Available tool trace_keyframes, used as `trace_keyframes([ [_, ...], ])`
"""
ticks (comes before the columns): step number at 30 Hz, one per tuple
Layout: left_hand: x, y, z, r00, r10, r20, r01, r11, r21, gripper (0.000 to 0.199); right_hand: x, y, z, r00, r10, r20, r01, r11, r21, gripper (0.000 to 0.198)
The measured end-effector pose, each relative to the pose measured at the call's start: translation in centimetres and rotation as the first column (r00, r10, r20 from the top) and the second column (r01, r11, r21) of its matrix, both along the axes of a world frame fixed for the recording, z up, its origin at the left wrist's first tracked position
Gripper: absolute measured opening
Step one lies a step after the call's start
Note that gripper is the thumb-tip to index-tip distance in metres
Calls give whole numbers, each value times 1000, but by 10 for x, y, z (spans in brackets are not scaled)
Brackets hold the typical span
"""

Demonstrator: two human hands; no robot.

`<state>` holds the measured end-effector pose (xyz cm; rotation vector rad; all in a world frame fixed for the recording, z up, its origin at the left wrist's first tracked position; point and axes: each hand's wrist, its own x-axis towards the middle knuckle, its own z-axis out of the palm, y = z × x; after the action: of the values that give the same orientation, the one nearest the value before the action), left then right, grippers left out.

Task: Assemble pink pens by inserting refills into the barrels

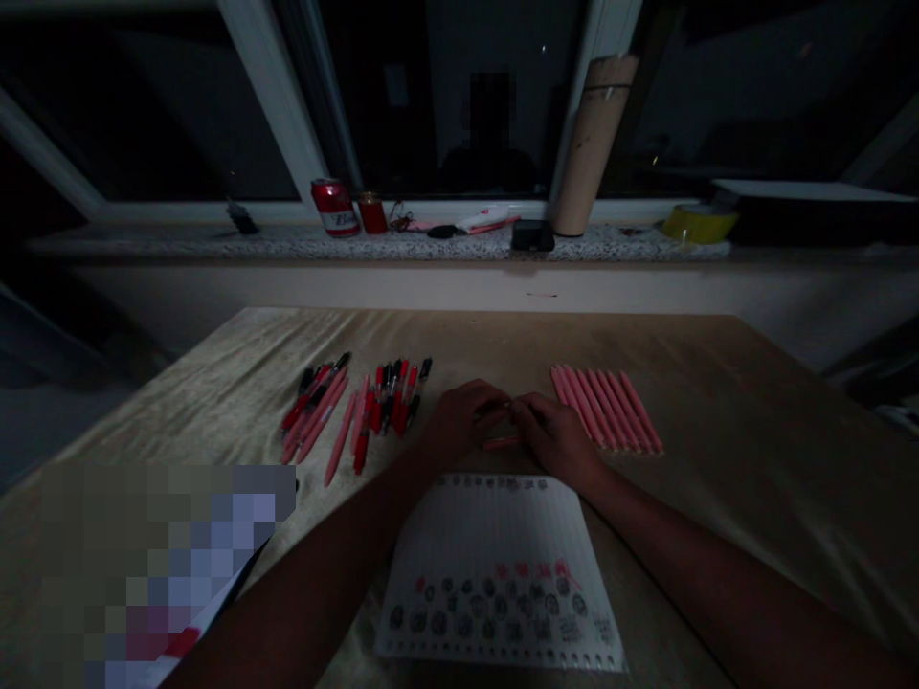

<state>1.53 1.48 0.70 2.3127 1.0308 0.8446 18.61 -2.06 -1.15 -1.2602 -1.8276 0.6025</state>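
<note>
My left hand (461, 418) and my right hand (551, 429) meet just beyond the top edge of a lined sheet (495, 536). The fingers of both are bent inward and their tips come together; whatever they pinch is too small and dark to name. Below the fingertips shows a short pink pen-like piece (501, 442), and I cannot tell whether it is held or lies on the table. Right of my right hand, several pink pens (607, 410) lie in a neat row. Red and black pens (393, 388) lie left of my left hand, with loose pink pens (341, 435) nearby.
Black and red marks cover parts of the sheet. A blurred-out patch (165, 574) hides the table's left front. On the windowsill (273, 241) stand a red can (335, 208), a red jar (371, 212), a tall tube (595, 144) and a yellow tape roll (700, 224).
</note>
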Motion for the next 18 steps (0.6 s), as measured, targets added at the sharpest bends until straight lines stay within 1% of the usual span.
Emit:
trace_keyframes([
  [4,0,1,-1,1000,-21,13,21,1000,8,14,0,-1,0,999,-9,-51,10,1000,11,27],
  [9,1,0,-2,999,21,31,-20,1000,-23,16,-1,-3,1,990,-89,-113,94,995,43,24],
  [12,1,0,-1,996,67,59,-65,997,-28,17,-1,-3,1,980,-145,-136,154,987,54,22],
  [15,1,0,-1,992,85,93,-86,996,13,18,0,-2,2,976,-168,-140,178,982,61,21],
  [18,1,1,0,994,53,93,-58,997,57,15,-1,-3,2,978,-166,-123,176,981,75,19],
])
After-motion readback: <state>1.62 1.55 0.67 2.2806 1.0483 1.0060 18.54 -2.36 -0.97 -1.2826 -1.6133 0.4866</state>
